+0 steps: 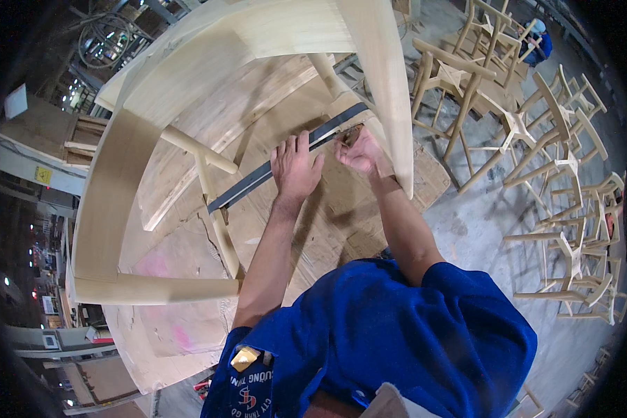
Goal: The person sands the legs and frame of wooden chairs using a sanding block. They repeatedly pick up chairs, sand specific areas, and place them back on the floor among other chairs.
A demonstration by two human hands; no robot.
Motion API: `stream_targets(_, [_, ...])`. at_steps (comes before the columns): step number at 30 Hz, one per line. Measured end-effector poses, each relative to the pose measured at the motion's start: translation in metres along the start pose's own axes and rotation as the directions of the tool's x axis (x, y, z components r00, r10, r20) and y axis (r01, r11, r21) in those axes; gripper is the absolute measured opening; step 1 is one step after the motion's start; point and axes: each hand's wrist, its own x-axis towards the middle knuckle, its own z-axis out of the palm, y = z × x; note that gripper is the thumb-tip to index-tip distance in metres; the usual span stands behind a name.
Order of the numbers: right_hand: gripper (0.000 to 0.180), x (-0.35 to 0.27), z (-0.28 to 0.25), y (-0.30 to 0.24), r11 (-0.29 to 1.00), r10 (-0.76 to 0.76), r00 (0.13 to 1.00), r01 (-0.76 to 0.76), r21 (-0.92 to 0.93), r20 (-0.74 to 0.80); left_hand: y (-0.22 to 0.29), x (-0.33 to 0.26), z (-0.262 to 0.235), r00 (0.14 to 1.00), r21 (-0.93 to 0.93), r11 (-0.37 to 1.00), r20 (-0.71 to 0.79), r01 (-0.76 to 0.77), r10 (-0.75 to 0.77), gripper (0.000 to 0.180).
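Note:
A pale wooden chair frame (258, 38) lies tipped over on the bench, its legs and rails around my hands. Stretched diagonally between its legs is a dark strap (247, 186). My left hand (297, 166) rests on the middle of this strap, fingers extended over it and thumb apart. By the strap's right end, close to the broad pale leg (386, 90), my right hand (361, 153) is closed with its fingers pinched at a small rusty metal buckle (353, 132). Part of the buckle is hidden by those fingers.
Worn cardboard (188, 265) with pink stains covers the bench under the frame. On the grey floor to the right stand several unfinished wooden chairs (515, 129). A person in blue (540, 45) is at the far right. Shelving (83, 139) is at the left.

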Motion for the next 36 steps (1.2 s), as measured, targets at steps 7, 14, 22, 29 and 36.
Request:
stream_targets(7, [0.035,0.023,-0.043,-0.010,0.996,0.069,0.981,-0.078,0.042,0.181,0.018,0.002,-0.004,0.971,-0.036,0.996,-0.230,-0.081,0.071,0.055])
stream_targets(14, [0.038,-0.006,-0.012,0.009,0.915,-0.195,0.980,0.167,-0.368,-0.042,0.045,-0.047,0.047,0.999,-0.532,0.846,-0.046,-0.023,-0.002,0.056])
stream_targets(22, [0.039,-0.023,0.013,0.017,0.737,-0.451,0.798,0.081,-0.671,-0.399,0.042,-0.023,0.082,0.985,-0.819,0.549,0.114,0.169,-0.132,0.062])
stream_targets(29, [0.039,-0.010,-0.006,0.007,0.746,-0.506,0.744,0.124,-0.655,-0.436,0.054,-0.021,0.083,0.993,-0.509,0.860,-0.093,0.019,-0.077,0.055])
stream_targets(36, [0.032,-0.017,-0.004,0.012,0.724,-0.487,0.809,0.163,-0.671,-0.329,0.048,-0.025,0.071,0.978,-0.706,0.679,0.109,0.202,-0.177,0.061])
